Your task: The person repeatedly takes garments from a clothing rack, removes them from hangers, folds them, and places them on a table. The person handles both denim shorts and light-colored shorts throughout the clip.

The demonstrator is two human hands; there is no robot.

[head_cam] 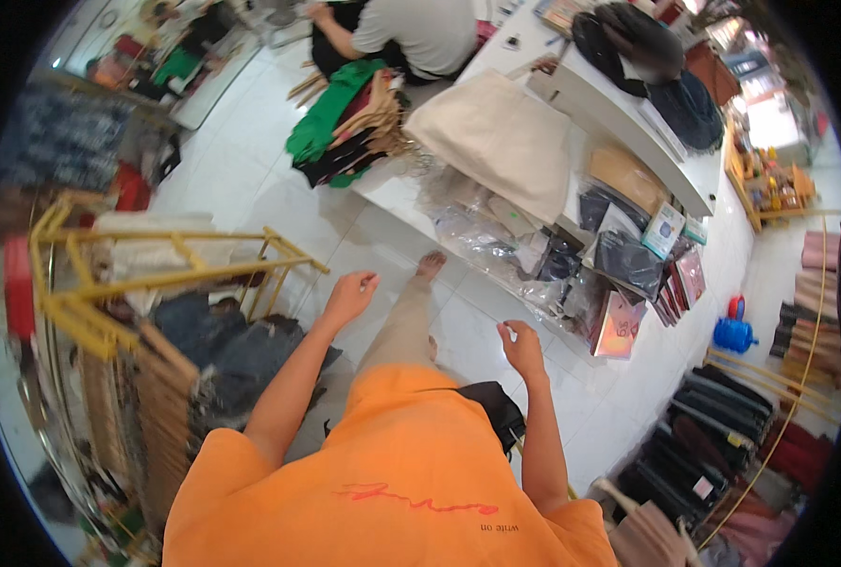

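My left hand (pixel 351 296) hangs empty in mid-air with its fingers loosely bent, just right of a yellow metal rack (pixel 179 273). On the other side of my body, my right hand (pixel 522 349) is empty too, its fingers loosely curled. Before me stands a white counter (pixel 385 190), apart from both hands. Clear plastic-wrapped garments (pixel 487 237) are heaped along its lower shelf, and a cream cloth bag (pixel 495 135) rests above them. My bare foot (pixel 431 264) is on the tiled floor close to the counter.
Beyond the counter's left end, a person (pixel 417 35) sits beside green and dark clothes on wooden hangers (pixel 367 117). Boxes (pixel 617 324) are stacked at the shelf's right end. Folded jeans (pixel 239 347) are at left; dark trousers (pixel 697 432) hang at right. A blue container (pixel 734 334) stands farther right.
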